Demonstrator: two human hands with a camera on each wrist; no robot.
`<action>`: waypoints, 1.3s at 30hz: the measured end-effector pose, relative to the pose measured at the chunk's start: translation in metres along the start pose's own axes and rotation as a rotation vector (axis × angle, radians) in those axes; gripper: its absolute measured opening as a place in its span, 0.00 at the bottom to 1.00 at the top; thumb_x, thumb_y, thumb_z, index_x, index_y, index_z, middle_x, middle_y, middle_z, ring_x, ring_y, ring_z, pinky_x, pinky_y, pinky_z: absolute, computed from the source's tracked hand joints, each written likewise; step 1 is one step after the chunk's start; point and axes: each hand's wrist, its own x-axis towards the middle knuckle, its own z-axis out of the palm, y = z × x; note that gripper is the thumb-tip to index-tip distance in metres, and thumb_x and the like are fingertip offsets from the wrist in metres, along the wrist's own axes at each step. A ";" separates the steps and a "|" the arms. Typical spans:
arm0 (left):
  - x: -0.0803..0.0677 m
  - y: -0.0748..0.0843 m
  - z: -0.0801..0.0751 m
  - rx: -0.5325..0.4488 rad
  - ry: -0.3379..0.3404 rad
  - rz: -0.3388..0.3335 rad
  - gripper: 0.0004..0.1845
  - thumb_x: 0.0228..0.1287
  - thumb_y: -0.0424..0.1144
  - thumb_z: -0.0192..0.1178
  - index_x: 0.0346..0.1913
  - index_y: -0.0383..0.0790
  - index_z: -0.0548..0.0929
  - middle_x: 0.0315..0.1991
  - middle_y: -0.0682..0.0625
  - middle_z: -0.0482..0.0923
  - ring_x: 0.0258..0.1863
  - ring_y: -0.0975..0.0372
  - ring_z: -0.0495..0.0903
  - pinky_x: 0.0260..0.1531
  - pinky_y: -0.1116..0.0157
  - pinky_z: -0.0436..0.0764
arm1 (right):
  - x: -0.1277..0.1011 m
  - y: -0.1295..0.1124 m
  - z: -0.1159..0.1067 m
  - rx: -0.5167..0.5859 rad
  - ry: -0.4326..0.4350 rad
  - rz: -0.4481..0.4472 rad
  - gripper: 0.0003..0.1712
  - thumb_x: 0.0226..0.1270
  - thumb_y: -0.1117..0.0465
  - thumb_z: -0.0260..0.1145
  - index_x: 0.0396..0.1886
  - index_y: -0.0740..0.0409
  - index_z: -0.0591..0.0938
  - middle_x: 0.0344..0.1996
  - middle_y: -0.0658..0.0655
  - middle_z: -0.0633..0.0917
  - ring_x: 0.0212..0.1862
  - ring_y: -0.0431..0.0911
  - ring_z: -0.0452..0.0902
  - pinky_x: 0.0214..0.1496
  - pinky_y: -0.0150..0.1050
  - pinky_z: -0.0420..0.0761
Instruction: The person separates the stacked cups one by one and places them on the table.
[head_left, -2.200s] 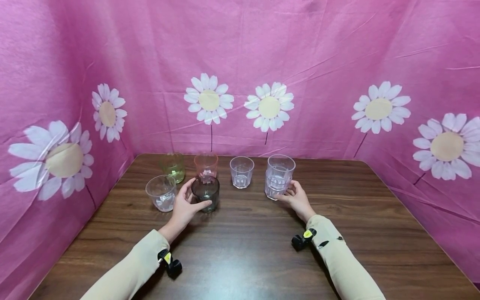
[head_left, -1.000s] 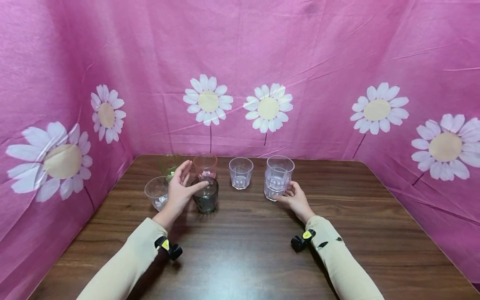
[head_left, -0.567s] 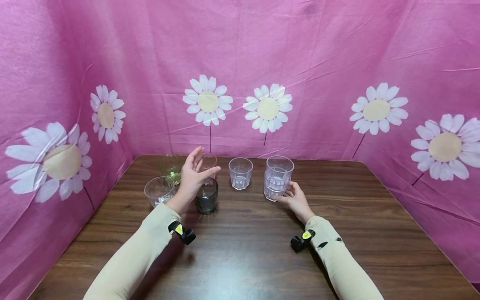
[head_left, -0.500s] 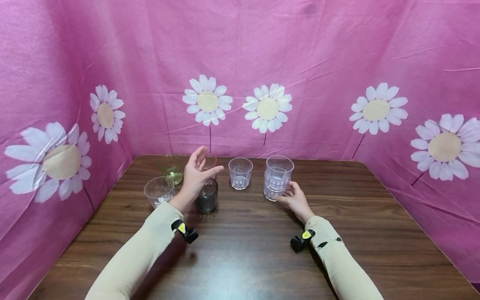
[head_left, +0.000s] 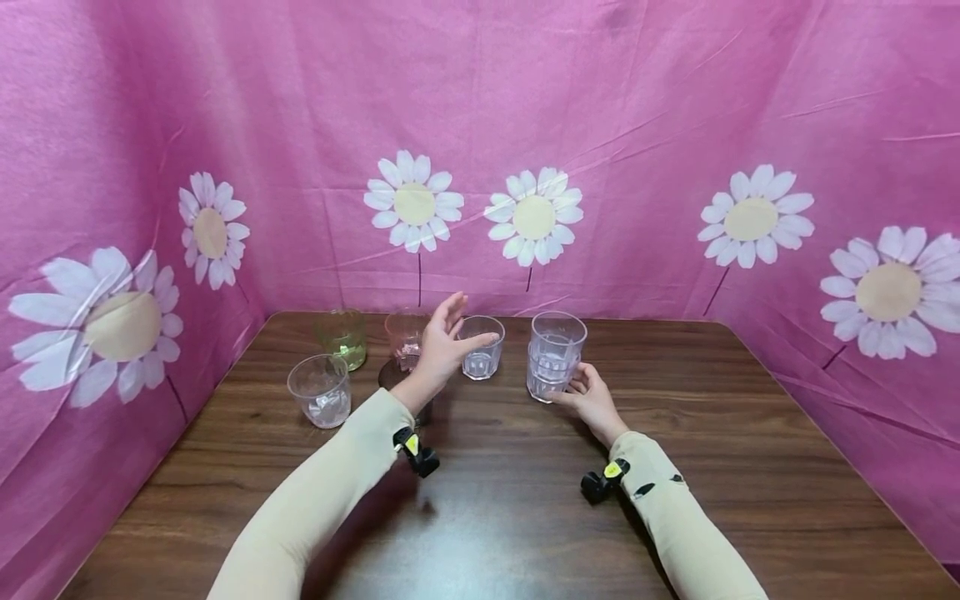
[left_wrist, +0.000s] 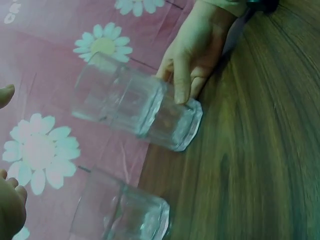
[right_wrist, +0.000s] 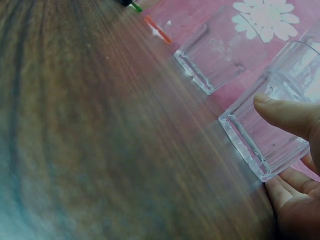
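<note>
My left grip [head_left: 442, 346], fingers spread, hovers beside the clear glass [head_left: 481, 347] at frame centre. My right grip [head_left: 588, 396] holds the stacked glasses [head_left: 553, 357] just right. Approach level; close around the wall, clear of neighbouring rims.

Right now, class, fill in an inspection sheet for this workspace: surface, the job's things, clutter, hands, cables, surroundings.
Surface: brown wooden table, no spills seen.
Job's things: stacked clear glasses, upright; single clear glass beside them.
Clutter: green glass, pink glass, wide clear glass; a dark glass mostly hidden behind the left wrist.
Hands: left hand open, reaching at the single clear glass; right hand holds the stack's base.
Cables: nothing seen.
Surroundings: pink daisy cloth on three sides.
</note>
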 end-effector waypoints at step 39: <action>0.010 -0.031 0.097 0.227 -0.109 -0.057 0.48 0.47 0.35 0.80 0.71 0.33 0.66 0.69 0.41 0.67 0.68 0.52 0.67 0.68 0.66 0.68 | -0.001 -0.001 0.001 -0.016 0.009 -0.021 0.35 0.57 0.78 0.69 0.62 0.71 0.63 0.59 0.70 0.74 0.62 0.57 0.71 0.63 0.34 0.76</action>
